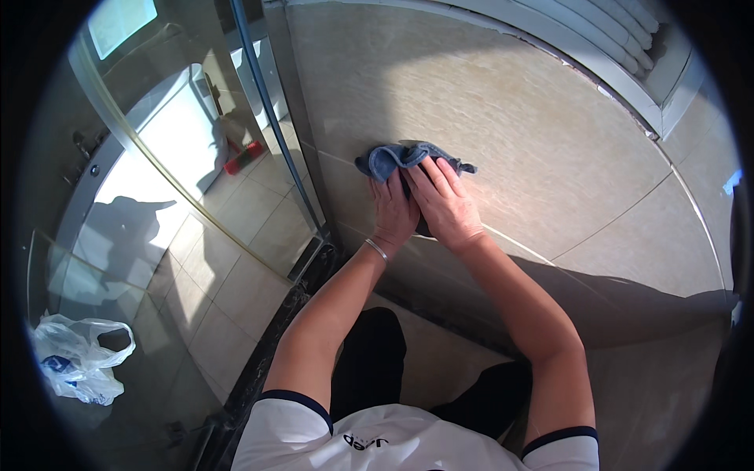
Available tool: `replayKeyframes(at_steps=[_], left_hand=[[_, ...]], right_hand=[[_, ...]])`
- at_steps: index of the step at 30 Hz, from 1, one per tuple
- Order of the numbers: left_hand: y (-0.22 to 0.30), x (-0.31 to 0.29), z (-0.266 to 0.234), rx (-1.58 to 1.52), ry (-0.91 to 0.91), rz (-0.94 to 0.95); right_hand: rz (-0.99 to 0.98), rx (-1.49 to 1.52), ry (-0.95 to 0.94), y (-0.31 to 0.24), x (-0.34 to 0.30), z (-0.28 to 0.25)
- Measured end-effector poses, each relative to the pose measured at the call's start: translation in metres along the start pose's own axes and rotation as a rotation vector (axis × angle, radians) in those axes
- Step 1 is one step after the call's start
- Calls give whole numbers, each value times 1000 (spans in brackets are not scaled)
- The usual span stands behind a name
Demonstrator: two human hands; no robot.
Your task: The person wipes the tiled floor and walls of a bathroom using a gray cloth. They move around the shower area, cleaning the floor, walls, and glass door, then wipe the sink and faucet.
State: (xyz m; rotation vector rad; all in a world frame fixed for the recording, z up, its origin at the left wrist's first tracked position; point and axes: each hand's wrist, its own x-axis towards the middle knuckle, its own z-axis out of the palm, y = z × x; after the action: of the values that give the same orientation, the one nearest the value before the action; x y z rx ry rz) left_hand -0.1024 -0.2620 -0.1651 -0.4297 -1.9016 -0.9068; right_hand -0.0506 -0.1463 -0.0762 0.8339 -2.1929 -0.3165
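Observation:
A crumpled blue cloth (383,160) lies against the beige tiled wall (338,86), bunched in folds with one end sticking out to the right. My left hand (395,210), with a silver bracelet at its wrist, presses the cloth's left part. Close beside it, my right hand (449,206) has its fingers over the middle and right of the cloth, holding it to the tiles. The two hands almost touch. Folds of cloth hide some of the fingertips.
To the left stands a glass shower panel (302,141) with a dark frame. Beyond the glass are a white bathtub (177,118), a red brush head (243,158) and a clear plastic bag (86,357). A white-framed window (664,102) sits at the upper right. Dark stone edging (271,341) runs along the floor.

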Motion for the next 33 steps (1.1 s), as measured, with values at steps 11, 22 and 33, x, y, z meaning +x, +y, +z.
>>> replayKeyframes(at_steps=[11, 22, 33], left_hand=[[-2, 146, -34, 16, 240, 148], [-51, 5, -18, 81, -56, -111], [-60, 176, -56, 74, 271, 158]], right_hand=[[86, -138, 405, 45, 130, -53], [-100, -84, 44, -17, 58, 22], [29, -178, 430, 22, 186, -21]])
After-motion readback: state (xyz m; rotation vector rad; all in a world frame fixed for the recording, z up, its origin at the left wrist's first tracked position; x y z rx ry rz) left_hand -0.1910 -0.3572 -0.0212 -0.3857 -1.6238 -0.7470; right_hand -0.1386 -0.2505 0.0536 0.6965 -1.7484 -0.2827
